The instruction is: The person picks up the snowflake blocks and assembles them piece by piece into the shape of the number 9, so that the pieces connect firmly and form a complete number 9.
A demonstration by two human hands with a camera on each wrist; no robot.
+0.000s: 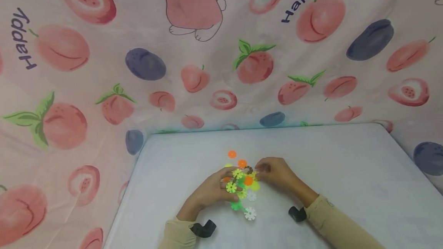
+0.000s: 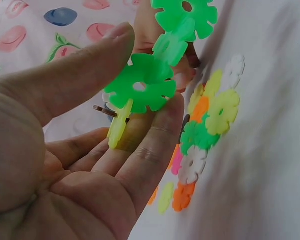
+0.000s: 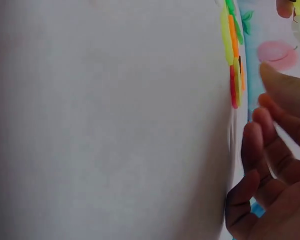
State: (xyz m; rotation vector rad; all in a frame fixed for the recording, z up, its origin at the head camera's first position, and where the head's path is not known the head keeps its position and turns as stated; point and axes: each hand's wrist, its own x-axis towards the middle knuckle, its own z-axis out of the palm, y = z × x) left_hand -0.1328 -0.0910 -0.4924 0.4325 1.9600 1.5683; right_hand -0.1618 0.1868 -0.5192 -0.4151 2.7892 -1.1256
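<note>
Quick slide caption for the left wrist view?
Left hand holding linked green and yellow flower-shaped pieces, with more colored pieces on the white table.

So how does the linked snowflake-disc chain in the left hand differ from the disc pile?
Support: the disc chain is held up in the left hand; the disc pile lies on the white table.
Joining: the chain's discs are slotted together; the pile's look loose, overlapping.
Pose: the chain's discs face different ways; the pile's lie mostly flat.
Shared: green and yellow discs with notched rims.
</note>
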